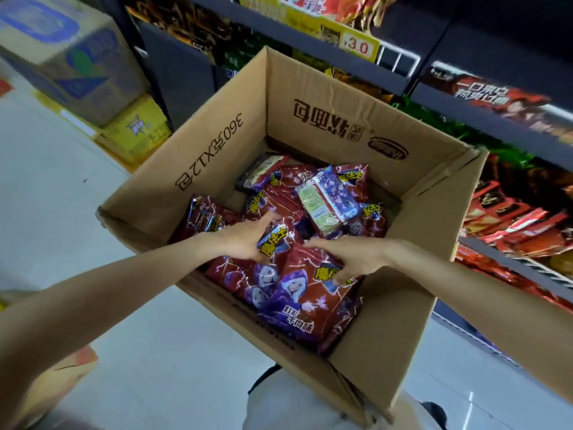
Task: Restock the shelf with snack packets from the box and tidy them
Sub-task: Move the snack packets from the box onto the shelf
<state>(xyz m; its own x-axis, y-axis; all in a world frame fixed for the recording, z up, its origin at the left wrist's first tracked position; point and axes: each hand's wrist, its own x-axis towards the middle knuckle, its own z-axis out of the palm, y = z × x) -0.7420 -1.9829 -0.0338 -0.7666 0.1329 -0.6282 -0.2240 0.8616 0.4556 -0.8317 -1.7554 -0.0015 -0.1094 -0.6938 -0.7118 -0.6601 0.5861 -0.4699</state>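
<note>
We reach with both arms into the open brown cardboard box [366, 346] that stands close in front of us. Our left hand [245, 237] has its fingers curled around one dark red and purple foil snack packet [274, 240] and grips it. Our right hand [350, 254] lies with spread, bent fingers on another packet of the same kind [307, 293], pinching its top edge. More such packets [328, 197] lie loose deeper in the box. Behind the box, on the right, the dark metal shelf [508, 131] carries red snack bags [514, 225]. Far left, stacked cartons [77, 66] stand on the pale floor [55, 193].
</note>
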